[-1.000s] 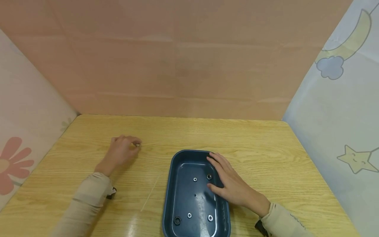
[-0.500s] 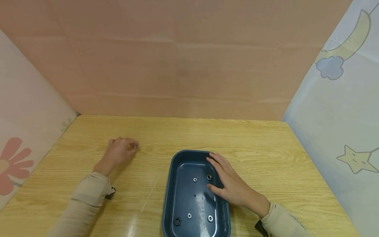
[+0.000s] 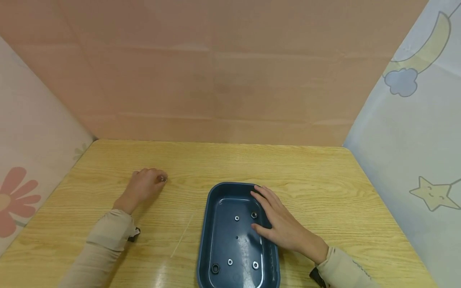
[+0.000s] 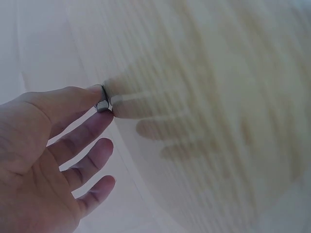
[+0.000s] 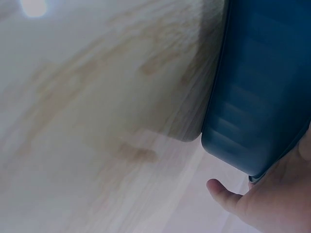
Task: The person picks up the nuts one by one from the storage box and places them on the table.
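Note:
My left hand point(image 3: 142, 188) pinches a small metal nut point(image 4: 102, 104) between thumb and forefinger, close to the wooden table point(image 3: 306, 168). In the left wrist view its other fingers are spread loosely. The blue tray point(image 3: 203, 236) stands to the right, at the front of the table. Over its right rim lies my right hand point(image 3: 284, 226), with fairly straight fingers near the far right corner and the thumb over the inside. Inside the tray are several nuts, among them a dark nut point(image 3: 215, 269), a silver nut point(image 3: 255, 265) and another nut point(image 3: 254, 215) beside my right thumb.
A brown papered wall point(image 3: 216, 80) rises behind the table. White patterned panels flank it, with a flower point(image 3: 14, 200) on the left one and a star point(image 3: 430, 193) on the right. A thin pale line point(image 3: 181, 236) marks the tabletop left of the tray.
My left hand has drawn slightly to the left and a little towards me, the nut still pinched in it. My right hand and the tray have hardly moved.

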### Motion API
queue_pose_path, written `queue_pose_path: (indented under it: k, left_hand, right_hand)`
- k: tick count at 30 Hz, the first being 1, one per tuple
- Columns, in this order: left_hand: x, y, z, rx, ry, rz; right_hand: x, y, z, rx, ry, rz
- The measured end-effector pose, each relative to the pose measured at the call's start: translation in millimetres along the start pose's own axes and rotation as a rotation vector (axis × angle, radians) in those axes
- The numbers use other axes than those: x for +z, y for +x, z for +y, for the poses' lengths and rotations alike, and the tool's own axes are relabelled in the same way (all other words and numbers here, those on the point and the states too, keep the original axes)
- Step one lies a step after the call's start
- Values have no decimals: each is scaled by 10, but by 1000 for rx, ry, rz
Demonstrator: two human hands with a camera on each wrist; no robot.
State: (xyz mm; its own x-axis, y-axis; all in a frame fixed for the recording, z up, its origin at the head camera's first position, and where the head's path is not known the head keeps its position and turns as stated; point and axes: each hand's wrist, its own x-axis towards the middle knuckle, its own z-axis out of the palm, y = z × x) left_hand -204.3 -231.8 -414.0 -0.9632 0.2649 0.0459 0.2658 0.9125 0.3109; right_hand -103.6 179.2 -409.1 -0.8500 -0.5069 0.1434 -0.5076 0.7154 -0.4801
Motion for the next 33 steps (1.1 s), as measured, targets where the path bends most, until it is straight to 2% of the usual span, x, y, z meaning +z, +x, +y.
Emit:
queue_pose_path:
  k: [5,12,22,33]
  left_hand:
    - [6,8,-5,8,-4,-15]
    - [-35,-5,17,33,-10,37]
    - [-52,-18,61,64,-49,50]
    - [-91,-21,229,117,-45,87]
  right_hand:
    - [-2,3,1,6,3,-3]
    - [-13,13,-16,20,20,-26]
    - [-8,10,-9,9,21,-13]
    - [-1,-2,-1,16,13,-15]
